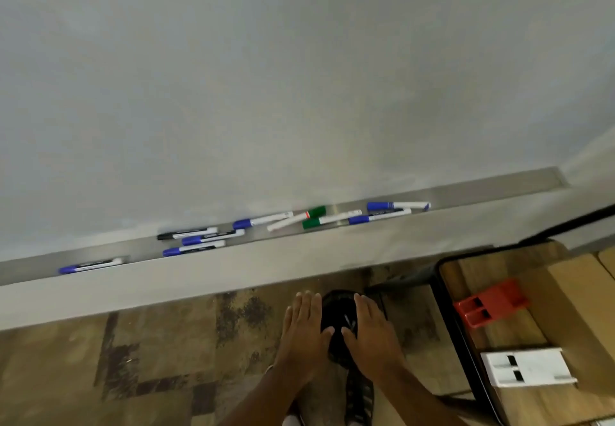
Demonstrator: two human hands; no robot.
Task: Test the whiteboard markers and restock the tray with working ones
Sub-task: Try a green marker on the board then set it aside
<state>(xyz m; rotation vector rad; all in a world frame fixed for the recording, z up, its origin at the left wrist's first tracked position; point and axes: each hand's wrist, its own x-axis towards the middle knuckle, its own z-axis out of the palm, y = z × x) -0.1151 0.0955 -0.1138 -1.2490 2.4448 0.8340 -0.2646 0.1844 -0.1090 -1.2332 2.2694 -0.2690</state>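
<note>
Step in hand, as judged: between tests. Nine or so markers (213,236) lay scattered along the tray (499,182) at the foot of the whiteboard (299,76), all capped: mostly blue caps, one black toward the tray's left part, two green near its middle. No marker was in hand.

Both hands were low, well below the tray's middle. The left hand (304,329) and right hand (371,335) had fingers straight and backs up, thumbs pointing toward each other. The grip of each was open and held nothing. They flanked a black mesh bin (336,299) on the floor (166,342). Whether the palms touched its rim could not be told. A pale sliver showed inside the bin, too small to identify.

Next move, likely: lift a hand to the tray, pinch one marker, pull the cap, draw a stroke on the board. The crossed markers near the tray's middle would want a careful pick so that neighbours don't roll.

Below the tray's right end stood a tabletop (519,332) carrying a red holder (491,302), a white holder (527,370) and cardboard (579,309). The tray's front lip stood between the hands and the markers, so the reach would need to go up and over it.
</note>
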